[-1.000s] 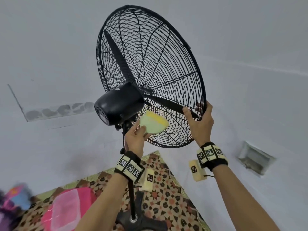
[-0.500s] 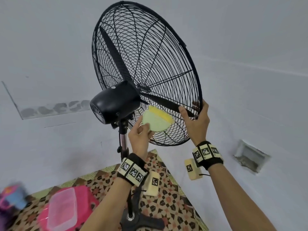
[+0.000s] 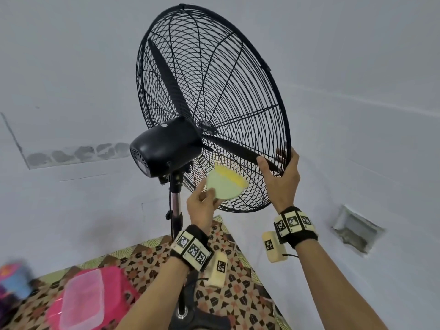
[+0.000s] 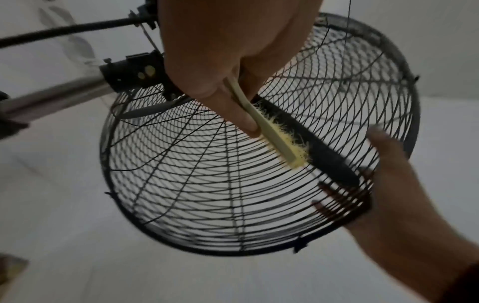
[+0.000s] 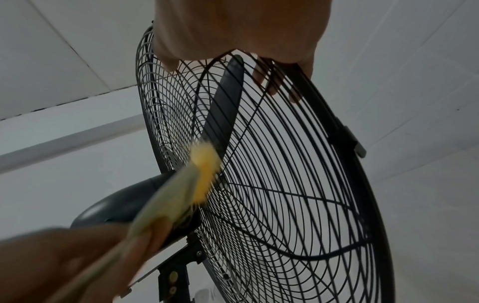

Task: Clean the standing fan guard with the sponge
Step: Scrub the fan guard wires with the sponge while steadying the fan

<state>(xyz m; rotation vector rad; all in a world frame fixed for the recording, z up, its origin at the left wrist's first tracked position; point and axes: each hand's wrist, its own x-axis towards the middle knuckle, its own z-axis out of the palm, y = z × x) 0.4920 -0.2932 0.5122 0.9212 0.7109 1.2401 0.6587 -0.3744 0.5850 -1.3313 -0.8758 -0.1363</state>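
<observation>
Head view shows the black wire fan guard (image 3: 214, 96) tilted up on its stand, with the sponge (image 3: 225, 184) laid against the lower rear wires just right of the motor housing (image 3: 164, 148). The sponge is pale green on the side facing the camera and yellow along its upper edge, where its fuzzy side meets the wires. The left hand (image 3: 202, 206) pinches the sponge's lower corner between thumb and fingers. The right hand (image 3: 282, 179) grips the guard's lower right rim, thumb on the rear side and fingers wrapped round to the front. From the left wrist view the sponge (image 4: 269, 131) shows edge-on, its yellow fibres touching the wires beside a dark fan blade (image 4: 324, 151) inside the guard. A metal pole (image 3: 175, 208) carries the fan down to a dark base on a patterned mat (image 3: 238, 294), where a pink container with a clear lid (image 3: 81, 298) lies well to the left.
</observation>
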